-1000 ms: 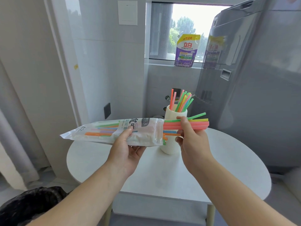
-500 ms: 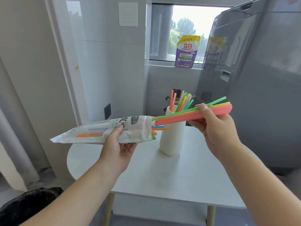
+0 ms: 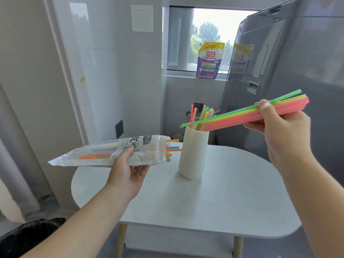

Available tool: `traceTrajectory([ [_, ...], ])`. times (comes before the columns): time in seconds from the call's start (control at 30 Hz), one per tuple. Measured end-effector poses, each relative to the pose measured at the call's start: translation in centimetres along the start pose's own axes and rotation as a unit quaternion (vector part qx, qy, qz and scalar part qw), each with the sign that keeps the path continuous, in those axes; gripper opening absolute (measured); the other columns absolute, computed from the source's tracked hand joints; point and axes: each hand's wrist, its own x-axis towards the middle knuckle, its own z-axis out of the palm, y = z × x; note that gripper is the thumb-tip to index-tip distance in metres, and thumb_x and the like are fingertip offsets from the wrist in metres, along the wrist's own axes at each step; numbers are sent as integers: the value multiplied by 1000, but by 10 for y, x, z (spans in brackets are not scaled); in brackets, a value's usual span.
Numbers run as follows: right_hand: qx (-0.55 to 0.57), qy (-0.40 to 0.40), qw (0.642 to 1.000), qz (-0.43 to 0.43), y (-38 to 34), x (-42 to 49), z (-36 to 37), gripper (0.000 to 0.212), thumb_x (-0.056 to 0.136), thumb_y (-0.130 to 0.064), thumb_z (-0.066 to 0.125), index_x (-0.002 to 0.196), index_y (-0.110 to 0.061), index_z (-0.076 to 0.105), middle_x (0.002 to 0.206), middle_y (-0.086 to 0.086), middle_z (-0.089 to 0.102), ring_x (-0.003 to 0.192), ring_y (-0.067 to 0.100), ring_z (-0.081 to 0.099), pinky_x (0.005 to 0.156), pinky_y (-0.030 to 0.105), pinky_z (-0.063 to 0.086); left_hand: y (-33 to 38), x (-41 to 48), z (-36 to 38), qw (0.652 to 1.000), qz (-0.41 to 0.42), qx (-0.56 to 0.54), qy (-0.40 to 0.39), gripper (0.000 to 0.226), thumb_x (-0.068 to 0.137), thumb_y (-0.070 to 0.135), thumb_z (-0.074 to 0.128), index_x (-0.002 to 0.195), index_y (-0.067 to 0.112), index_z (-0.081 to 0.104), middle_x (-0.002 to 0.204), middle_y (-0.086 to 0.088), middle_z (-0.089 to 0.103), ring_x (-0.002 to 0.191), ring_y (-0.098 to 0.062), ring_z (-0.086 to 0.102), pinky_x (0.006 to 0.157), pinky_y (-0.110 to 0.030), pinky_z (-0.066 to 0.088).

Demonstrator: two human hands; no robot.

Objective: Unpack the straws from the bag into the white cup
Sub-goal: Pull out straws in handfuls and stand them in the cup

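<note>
Straw bundle held in the air over white cup, bag beside it.
White table (image 3: 223,192); left hand (image 3: 128,174) grips straw bag (image 3: 109,153) level, just left of cup, few straws poking out its open end. Ribbed white cup (image 3: 193,153) stands on table, upright straws (image 3: 202,116) inside. Right hand (image 3: 279,131) pinches green-yellow-pink straw bundle (image 3: 232,117), tilted, low tips above cup rim.

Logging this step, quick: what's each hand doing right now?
Left hand: holds the straw bag.
Right hand: grips a bundle of straws, out of the bag.
</note>
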Motion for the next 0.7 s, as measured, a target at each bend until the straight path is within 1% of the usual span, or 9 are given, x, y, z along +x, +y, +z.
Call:
traceTrajectory([
  [0.13,-58,23,996,-57,-7,-1,-2,12,94,-26,66,85,-18,69,79,-1,73,66,13,76,66,31,63,-3,-1,0,1000,-7,1,-4,41,95,16,66,135,19,62,107,-4,77,79,-16,78,57,-31,62],
  [0.3,-106,13,990,-91,-9,-3,3,19,94,-29,65,76,-26,66,73,-7,72,59,9,74,63,27,62,-6,-3,2,1000,-17,-3,-14,39,95,15,66,134,18,62,95,-4,79,76,-17,78,55,-31,62],
  [0.37,-132,5,986,-97,-8,0,8,20,94,-31,65,75,-25,66,73,-6,72,57,9,74,59,25,60,-6,-4,3,1000,-19,-4,-18,39,95,15,66,133,18,62,93,-3,80,76,-17,78,55,-31,62],
  [0.43,-153,-5,983,-99,-7,4,14,22,94,-32,64,74,-22,67,72,-4,72,56,9,73,54,19,56,-5,-4,3,1000,-19,-3,-21,38,95,15,65,133,18,63,97,-4,80,79,-17,78,57,-32,63],
  [0.5,-174,-23,980,-97,-8,9,21,23,94,-32,64,74,-20,68,71,-3,73,55,9,73,51,17,52,-5,-4,2,999,-19,-2,-26,36,95,15,65,131,18,64,95,-3,80,81,-17,77,59,-32,63],
  [0.57,-199,-42,974,-99,-10,13,29,24,94,-32,64,73,-21,67,71,-3,73,55,10,73,52,18,51,-4,-5,2,999,-20,-4,-30,33,95,15,65,128,19,65,90,-2,80,80,-17,77,59,-32,63],
  [0.63,-223,-58,967,-110,-13,17,37,25,94,-33,64,73,-20,66,73,-2,73,57,12,73,54,21,52,-4,-6,1,999,-22,-5,-32,31,95,15,65,126,19,66,91,-3,81,79,-17,78,59,-32,63],
  [0.7,-242,-64,960,-123,-18,20,42,25,94,-34,64,78,-15,68,76,1,73,61,14,74,56,24,55,-4,-6,1,999,-23,-5,-34,32,95,15,66,126,19,65,93,-4,81,79,-18,78,60,-32,64],
])
